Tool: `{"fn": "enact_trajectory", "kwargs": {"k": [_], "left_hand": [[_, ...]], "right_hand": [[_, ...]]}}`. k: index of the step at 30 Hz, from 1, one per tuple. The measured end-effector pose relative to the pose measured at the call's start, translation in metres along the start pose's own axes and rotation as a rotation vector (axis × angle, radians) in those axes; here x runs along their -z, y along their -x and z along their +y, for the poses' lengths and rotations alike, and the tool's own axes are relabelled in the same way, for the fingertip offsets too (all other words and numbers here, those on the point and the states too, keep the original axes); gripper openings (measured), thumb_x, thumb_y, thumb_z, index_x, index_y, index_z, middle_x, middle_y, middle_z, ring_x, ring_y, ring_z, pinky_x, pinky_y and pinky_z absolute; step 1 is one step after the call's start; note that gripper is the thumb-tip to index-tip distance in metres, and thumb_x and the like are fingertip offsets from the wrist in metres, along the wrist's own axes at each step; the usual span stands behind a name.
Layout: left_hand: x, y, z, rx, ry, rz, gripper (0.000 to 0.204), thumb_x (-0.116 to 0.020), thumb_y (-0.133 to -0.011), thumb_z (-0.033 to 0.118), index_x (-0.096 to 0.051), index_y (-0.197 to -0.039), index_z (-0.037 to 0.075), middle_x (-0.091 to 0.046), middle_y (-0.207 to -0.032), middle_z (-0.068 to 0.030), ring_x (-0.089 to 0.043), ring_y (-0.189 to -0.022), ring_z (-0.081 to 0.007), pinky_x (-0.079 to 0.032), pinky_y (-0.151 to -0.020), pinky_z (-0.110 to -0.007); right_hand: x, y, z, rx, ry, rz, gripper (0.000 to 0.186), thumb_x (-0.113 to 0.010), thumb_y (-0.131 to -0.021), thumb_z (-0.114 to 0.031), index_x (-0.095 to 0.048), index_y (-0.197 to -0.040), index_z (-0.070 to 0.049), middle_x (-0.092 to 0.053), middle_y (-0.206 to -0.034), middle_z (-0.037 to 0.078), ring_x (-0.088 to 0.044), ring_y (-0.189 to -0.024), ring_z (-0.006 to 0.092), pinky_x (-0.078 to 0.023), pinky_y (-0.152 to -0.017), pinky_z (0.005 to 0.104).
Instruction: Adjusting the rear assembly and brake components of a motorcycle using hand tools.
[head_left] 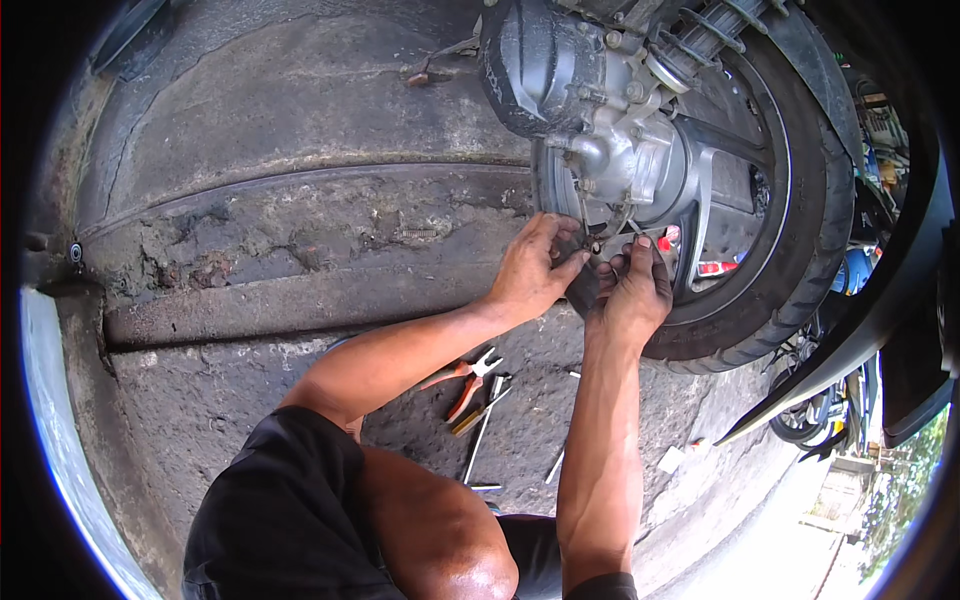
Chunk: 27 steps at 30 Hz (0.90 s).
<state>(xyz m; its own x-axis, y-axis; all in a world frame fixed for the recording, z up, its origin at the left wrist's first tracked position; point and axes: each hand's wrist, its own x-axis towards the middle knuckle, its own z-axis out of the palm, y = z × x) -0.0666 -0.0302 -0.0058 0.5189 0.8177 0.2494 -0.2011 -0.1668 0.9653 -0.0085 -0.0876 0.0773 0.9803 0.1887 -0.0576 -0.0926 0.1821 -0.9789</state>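
Both my hands work close together at the lower edge of a scooter's grey gearbox casing [632, 155], beside the rear wheel [725, 335]. My left hand [540, 268] has thumb and fingers pinched together near a small metal part [597, 245]. On the other side of that part, my right hand [632, 283] is closed, thumb against the fingers. A thin cable or rod [625, 222] runs down from the casing toward the fingertips. Whatever sits in either pinch is too small and too hidden to name. The fingertips look dark with grime.
Pliers with orange handles [468, 385], a screwdriver with a yellow handle [478, 415] and a long thin metal tool [484, 440] lie on the rough floor below my forearms. A concrete ledge [300, 300] runs along the left. Motorcycle parts [800, 405] stand at right.
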Motion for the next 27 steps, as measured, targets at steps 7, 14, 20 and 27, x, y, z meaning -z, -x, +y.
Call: {"fn": "enact_trajectory", "kwargs": {"k": [7, 14, 20, 27], "left_hand": [[-0.002, -0.004, -0.007, 0.13, 0.028, -0.013, 0.03, -0.074, -0.085, 0.013, -0.061, -0.109, 0.0, -0.061, -0.089, -0.0077, -0.057, -0.074, -0.0153, -0.049, -0.068, -0.03], [-0.017, -0.029, -0.031, 0.515, 0.291, -0.031, 0.03, -0.066, -0.094, 0.031, -0.066, -0.099, 0.001, -0.063, -0.078, -0.0016, -0.058, -0.068, -0.0132, -0.047, -0.061, -0.028], [-0.027, -0.049, -0.037, 0.765, 0.641, -0.117, 0.025, -0.065, -0.095, 0.031, -0.067, -0.088, 0.007, -0.06, -0.073, 0.0042, -0.05, -0.059, -0.0053, -0.042, -0.054, -0.022], [-0.027, -0.053, -0.034, 0.719, 0.645, -0.136, 0.021, -0.065, -0.095, 0.027, -0.068, -0.088, 0.007, -0.057, -0.067, 0.0045, -0.05, -0.058, -0.0054, -0.042, -0.054, -0.022]], "right_hand": [[-0.001, -0.007, 0.003, -0.016, -0.049, -0.002, 0.013, -0.066, -0.094, -0.014, -0.063, -0.093, -0.001, -0.06, -0.075, 0.003, -0.054, -0.057, 0.0104, -0.046, -0.051, 0.0235], [-0.004, -0.011, 0.0, -0.076, 0.002, 0.019, 0.012, -0.066, -0.094, -0.013, -0.064, -0.095, -0.002, -0.06, -0.075, 0.002, -0.054, -0.057, 0.0101, -0.047, -0.05, 0.0239], [-0.006, -0.023, -0.001, -0.264, -0.042, 0.061, 0.012, -0.069, -0.092, -0.016, -0.063, -0.088, -0.006, -0.057, -0.072, 0.0, -0.054, -0.058, 0.0099, -0.046, -0.049, 0.024], [0.002, -0.032, -0.013, -0.437, -0.056, -0.024, 0.011, -0.07, -0.091, -0.015, -0.063, -0.087, -0.008, -0.055, -0.071, -0.002, -0.054, -0.06, 0.0102, -0.045, -0.053, 0.0261]]}}
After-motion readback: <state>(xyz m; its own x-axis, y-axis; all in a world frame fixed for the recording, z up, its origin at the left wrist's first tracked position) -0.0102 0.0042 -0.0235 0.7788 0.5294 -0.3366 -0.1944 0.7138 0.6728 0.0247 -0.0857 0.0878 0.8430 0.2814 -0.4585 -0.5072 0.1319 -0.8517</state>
